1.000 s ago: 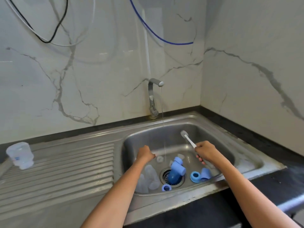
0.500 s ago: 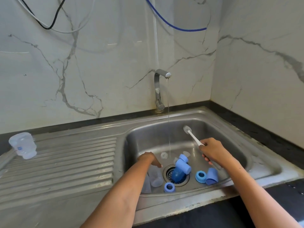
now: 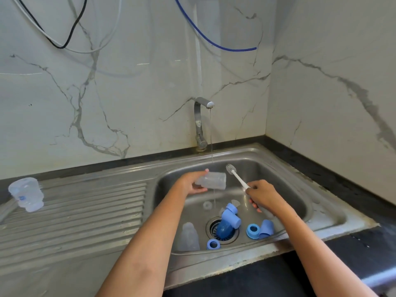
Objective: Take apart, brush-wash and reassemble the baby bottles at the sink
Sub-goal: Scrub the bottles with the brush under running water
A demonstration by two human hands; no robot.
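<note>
My left hand (image 3: 191, 183) grips a clear bottle body (image 3: 213, 180), held on its side above the sink basin (image 3: 285, 185), just left of the thin water stream. My right hand (image 3: 263, 196) holds a white bottle brush (image 3: 235, 176) by its handle, bristle head pointing up-left, close to the bottle's open end. On the basin floor lie another clear bottle body (image 3: 189, 236), blue caps (image 3: 230, 217), blue collar rings (image 3: 253, 230) (image 3: 213, 244), a blue cap (image 3: 266, 228) and clear teats (image 3: 207, 205).
The tap (image 3: 201, 123) runs a thin stream into the basin. A clear capped bottle (image 3: 26, 194) lies at the far left of the ribbed drainboard (image 3: 85, 213). Dark countertop (image 3: 321, 174) borders the sink on the right and front; marble walls stand behind.
My left hand reached down to the basin floor, took a clear bottle body and lifted it up beside the water stream. The right hand kept the brush roughly in place.
</note>
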